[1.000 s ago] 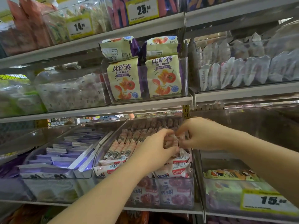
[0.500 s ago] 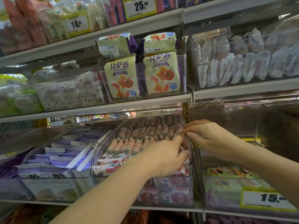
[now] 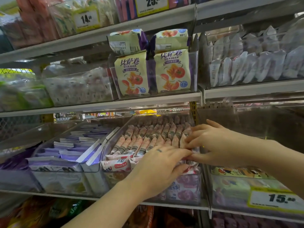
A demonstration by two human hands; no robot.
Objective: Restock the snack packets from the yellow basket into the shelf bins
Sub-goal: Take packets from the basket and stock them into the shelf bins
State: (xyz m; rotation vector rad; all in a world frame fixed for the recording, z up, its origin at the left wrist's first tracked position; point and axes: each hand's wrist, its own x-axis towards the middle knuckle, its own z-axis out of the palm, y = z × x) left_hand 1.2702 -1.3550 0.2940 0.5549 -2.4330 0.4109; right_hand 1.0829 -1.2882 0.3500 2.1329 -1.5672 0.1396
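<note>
Pink packets (image 3: 148,137) lie beneath fingers (image 3: 201,128) of left hand (image 3: 162,170) and right hand (image 3: 218,143).

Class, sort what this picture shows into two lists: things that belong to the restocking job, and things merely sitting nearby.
In the job: left hand; right hand; pink packets, which both hands touch; bin holding them.

Merely nearby: tomato packets; purple packets; white packets; price tags.

Packets (image 3: 133,74) read "BISAJUAN"; price tags (image 3: 276,200) "15", "14", "25".
</note>
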